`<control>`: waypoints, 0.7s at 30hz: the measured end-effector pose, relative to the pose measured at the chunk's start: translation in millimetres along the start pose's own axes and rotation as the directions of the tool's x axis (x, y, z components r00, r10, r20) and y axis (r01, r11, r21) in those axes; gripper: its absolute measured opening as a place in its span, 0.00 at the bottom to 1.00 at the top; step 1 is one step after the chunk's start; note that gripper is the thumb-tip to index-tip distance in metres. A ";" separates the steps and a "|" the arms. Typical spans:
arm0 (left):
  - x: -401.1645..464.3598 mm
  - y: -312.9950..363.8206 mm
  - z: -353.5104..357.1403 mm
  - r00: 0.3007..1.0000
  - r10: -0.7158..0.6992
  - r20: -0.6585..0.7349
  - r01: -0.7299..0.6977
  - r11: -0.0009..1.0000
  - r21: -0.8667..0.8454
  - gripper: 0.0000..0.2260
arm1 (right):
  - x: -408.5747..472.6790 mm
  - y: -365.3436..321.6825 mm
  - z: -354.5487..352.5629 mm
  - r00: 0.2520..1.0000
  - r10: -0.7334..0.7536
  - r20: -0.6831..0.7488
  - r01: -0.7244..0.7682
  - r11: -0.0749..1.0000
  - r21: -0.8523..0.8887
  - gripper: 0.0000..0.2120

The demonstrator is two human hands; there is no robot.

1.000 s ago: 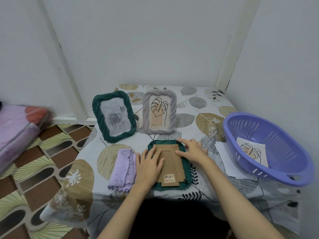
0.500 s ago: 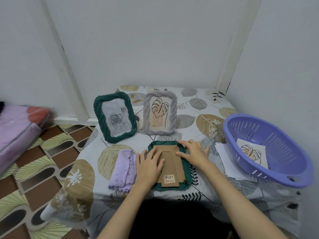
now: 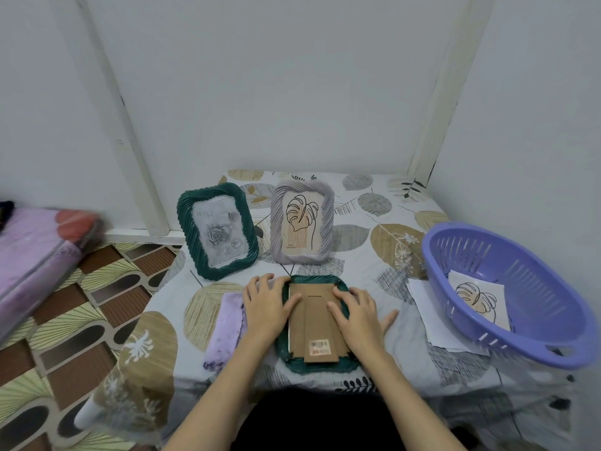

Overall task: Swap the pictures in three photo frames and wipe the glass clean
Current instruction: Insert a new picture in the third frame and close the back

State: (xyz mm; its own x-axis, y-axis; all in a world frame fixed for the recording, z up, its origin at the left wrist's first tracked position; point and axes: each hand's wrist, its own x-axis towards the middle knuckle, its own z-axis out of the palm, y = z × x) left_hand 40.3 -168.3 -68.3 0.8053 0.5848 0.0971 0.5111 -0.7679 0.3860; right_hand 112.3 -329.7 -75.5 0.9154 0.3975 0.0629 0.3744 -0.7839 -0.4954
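Photo frames: a green one (image 3: pixel 217 231) and a grey one (image 3: pixel 303 222) stand mid-table, the third (image 3: pixel 317 322) lies face-down at the near edge under flat left hand (image 3: pixel 267 308) and right hand (image 3: pixel 357 315), backing unopened, cloth (image 3: pixel 226 327) unused.
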 end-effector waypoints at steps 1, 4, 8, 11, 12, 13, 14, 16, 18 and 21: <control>2.0 -0.7 0.9 1.000 -0.007 0.007 0.007 1.000 0.007 0.23 | -0.3 0.0 0.1 1.000 0.002 0.005 -0.002 1.000 -0.001 0.18; 5.8 -1.5 1.4 0.999 -0.006 0.039 0.005 1.000 0.022 0.23 | -0.3 -1.1 -1.2 1.000 0.002 0.017 -0.002 1.000 0.006 0.18; 9.2 -2.5 -1.3 0.998 0.011 0.062 -0.011 1.000 0.005 0.21 | -1.3 -1.6 -2.3 1.000 0.003 0.023 -0.003 1.000 0.010 0.18; 17.6 -3.4 -6.5 0.990 0.038 0.137 -0.034 0.999 -0.031 0.19 | -1.6 -1.6 -3.1 1.000 0.006 0.023 -0.006 1.000 0.007 0.18; 18.9 -3.8 -7.8 0.989 0.043 0.140 -0.038 0.999 -0.039 0.19 | -1.6 -1.9 -3.2 1.000 0.007 0.026 -0.007 1.000 0.005 0.18; 18.8 -4.3 -8.1 0.991 0.046 0.128 -0.041 0.998 -0.045 0.19 | -1.8 -2.4 -3.4 1.000 0.008 0.029 -0.008 1.000 0.003 0.18; 17.6 -5.0 -7.3 0.994 0.049 0.101 -0.044 0.998 -0.048 0.20 | -2.0 -2.4 -3.2 1.000 0.007 0.031 -0.007 1.000 0.004 0.18; 13.9 -5.0 -4.9 0.998 0.056 0.043 -0.053 0.997 -0.057 0.21 | -1.8 -2.4 -2.8 1.000 0.004 0.029 -0.004 1.000 0.011 0.18; 11.4 -3.9 -3.3 0.998 0.062 0.005 -0.062 0.995 -0.077 0.21 | -1.9 -2.7 -3.2 1.000 0.002 0.029 -0.002 1.000 0.005 0.18; 6.3 -2.0 -3.1 0.996 0.044 -0.073 -0.055 0.988 -0.147 0.25 | -3.4 -3.3 -5.5 0.999 0.006 0.036 -0.006 1.000 0.002 0.18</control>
State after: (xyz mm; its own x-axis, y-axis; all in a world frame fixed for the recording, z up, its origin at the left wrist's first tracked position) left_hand 43.5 -162.3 -65.7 0.8029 0.5680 0.1811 0.4168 -0.7520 0.5107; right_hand 108.7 -331.1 -69.3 0.9118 0.4097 0.0285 0.3684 -0.7853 -0.4976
